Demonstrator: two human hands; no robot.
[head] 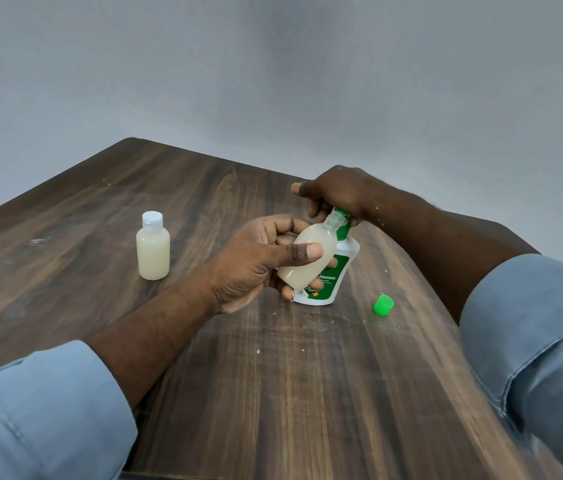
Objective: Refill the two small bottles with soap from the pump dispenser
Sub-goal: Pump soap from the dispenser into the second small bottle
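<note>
My left hand (259,258) is wrapped around the open small bottle (307,258), thumb across its front and fingers curled behind. The bottle is tilted, and its bare threaded neck points up at the green pump head (342,223). It holds pale, milky soap. How full it is I cannot judge, since my thumb covers part of it.

My right hand (335,192) sits on top of the pump head with its fingers curled down around it. The hand hides the nozzle, so I cannot see whether the spout meets the bottle's mouth.

The pump dispenser (337,271) stands right behind the tilted bottle. It is white with a green label. Only "ORIGINAL" can be read, because the bottle and my fingers block the rest.

A loose green cap (383,305) lies on the wooden table (273,375) just to the right of the dispenser. Well to the dispenser's left, the capped small bottle (153,249) stands upright. It is filled with the same pale liquid.

My blue sleeves are cut off by the frame edges.
</note>
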